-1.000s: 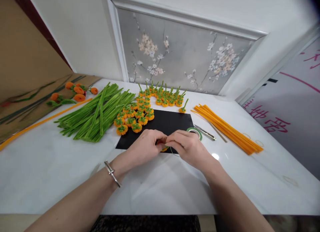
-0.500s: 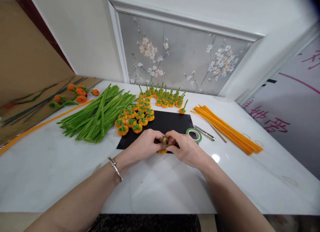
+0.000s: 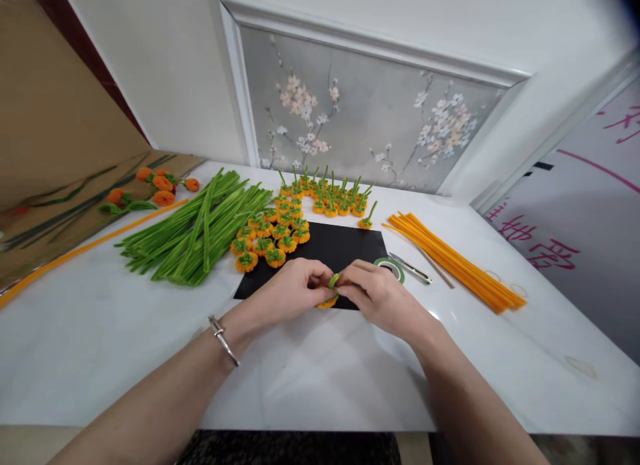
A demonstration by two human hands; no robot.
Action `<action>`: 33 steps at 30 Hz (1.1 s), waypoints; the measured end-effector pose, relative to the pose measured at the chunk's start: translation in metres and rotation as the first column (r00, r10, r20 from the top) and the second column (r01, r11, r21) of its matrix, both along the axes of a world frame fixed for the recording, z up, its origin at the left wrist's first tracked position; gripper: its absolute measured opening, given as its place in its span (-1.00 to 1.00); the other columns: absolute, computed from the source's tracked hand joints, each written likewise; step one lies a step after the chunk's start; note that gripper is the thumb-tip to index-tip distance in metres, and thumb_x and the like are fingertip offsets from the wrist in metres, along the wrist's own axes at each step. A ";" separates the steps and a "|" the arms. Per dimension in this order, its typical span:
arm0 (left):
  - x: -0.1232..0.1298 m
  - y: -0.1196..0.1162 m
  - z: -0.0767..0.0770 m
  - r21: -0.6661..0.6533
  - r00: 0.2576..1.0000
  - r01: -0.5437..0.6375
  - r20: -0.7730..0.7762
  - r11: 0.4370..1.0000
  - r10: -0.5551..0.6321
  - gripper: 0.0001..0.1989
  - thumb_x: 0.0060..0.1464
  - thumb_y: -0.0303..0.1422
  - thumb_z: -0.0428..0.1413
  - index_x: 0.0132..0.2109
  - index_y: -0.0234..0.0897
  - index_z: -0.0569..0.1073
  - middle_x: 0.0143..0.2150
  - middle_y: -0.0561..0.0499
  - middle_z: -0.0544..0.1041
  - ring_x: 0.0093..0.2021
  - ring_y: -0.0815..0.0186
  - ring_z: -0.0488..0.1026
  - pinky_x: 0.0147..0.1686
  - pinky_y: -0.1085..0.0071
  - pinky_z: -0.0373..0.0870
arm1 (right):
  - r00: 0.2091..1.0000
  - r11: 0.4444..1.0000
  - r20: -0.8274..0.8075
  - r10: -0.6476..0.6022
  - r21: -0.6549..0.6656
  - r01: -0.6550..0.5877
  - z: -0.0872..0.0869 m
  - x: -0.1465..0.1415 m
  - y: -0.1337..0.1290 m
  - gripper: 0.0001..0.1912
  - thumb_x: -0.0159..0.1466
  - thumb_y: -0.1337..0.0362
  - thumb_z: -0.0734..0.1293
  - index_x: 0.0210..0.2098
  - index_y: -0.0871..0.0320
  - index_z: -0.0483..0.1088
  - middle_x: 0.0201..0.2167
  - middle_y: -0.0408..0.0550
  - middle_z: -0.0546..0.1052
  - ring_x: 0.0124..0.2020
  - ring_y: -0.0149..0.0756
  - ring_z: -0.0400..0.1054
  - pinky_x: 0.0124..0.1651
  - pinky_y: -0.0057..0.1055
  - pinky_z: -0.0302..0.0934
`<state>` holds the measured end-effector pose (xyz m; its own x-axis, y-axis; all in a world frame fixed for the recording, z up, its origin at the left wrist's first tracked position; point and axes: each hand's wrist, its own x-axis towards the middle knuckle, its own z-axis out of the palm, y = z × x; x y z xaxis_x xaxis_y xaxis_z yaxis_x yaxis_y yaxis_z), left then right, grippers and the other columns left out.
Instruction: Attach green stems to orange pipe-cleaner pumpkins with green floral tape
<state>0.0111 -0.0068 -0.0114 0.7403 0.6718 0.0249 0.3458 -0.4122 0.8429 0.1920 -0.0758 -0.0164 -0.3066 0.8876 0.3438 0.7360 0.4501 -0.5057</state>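
Between my hands is a small orange pipe-cleaner pumpkin (image 3: 327,303) with a green pipe-cleaner stem (image 3: 334,280) bent at its top. My left hand (image 3: 295,288) is closed on it from the left, thumb and fingers pinched together. From the right, my right hand (image 3: 377,295) pinches at the green stem; its fingertips partly hide the piece. Both hands are over the near edge of a black mat (image 3: 345,245). Finished-looking orange pumpkins with green tops (image 3: 275,257) stand in a group beyond my left hand. A roll of green tape (image 3: 399,270) lies partly behind my right hand.
Green pipe cleaners (image 3: 195,231) lie in a pile at the left. At the right are a utility knife (image 3: 411,269), a thin stick (image 3: 437,268) and a bundle of orange pipe cleaners (image 3: 460,265). Orange flowers (image 3: 163,188) rest at the far left. A framed wall panel (image 3: 370,105) stands behind.
My right hand has shifted slightly to the right, covering more of the tape roll. More of the green stem and the pumpkin shows between my fingers.
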 end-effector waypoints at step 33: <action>-0.005 -0.013 0.021 -0.495 0.933 0.123 0.352 0.860 0.069 -0.66 0.04 -0.38 0.16 0.00 -0.23 0.36 0.07 -0.10 0.41 -0.08 0.30 0.43 -0.24 0.42 0.37 | 0.951 0.981 -0.305 0.051 0.193 0.009 0.002 -0.005 -0.003 -0.84 0.32 0.43 0.20 -0.37 0.14 0.33 -0.34 -0.09 0.36 -0.31 -0.36 0.30 -0.29 -0.40 0.21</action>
<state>0.0059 -0.0198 0.0095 0.7651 0.6418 -0.0523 -0.0118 0.0953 0.9954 0.1871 -0.0786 -0.0139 -0.1770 0.7913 0.5853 0.5478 0.5732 -0.6093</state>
